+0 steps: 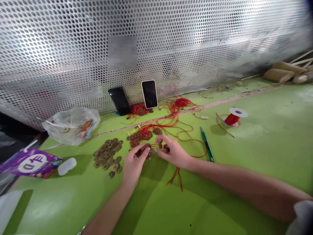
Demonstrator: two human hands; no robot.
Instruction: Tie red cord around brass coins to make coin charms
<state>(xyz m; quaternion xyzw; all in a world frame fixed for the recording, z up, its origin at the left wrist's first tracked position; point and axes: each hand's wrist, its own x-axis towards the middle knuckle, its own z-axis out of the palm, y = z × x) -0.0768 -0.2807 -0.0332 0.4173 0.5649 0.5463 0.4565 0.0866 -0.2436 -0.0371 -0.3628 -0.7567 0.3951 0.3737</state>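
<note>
My left hand [135, 160] pinches several bronze coins with holes [147, 146] between thumb and fingers, just above the green table [161, 202]. Red cord [154, 146] runs from these coins to my right hand [174, 151], whose curled fingers close on it. Loose cord ends [176, 179] hang out below my right hand. Left of my hands lies a heap of loose bronze coins [107, 153]. Behind my fingers rest coins strung with red cord [140, 135], and long red strands trail away to the right. My fingers partly hide the held coins.
Two phones, one black [119, 100] and one white-edged [149, 94], lean near a perforated metal panel [171, 39]. A red cord spool [233, 118] and green pen [206, 144] lie right. Leftward are a plastic bag [73, 125], purple packet [31, 163] and white case [67, 166].
</note>
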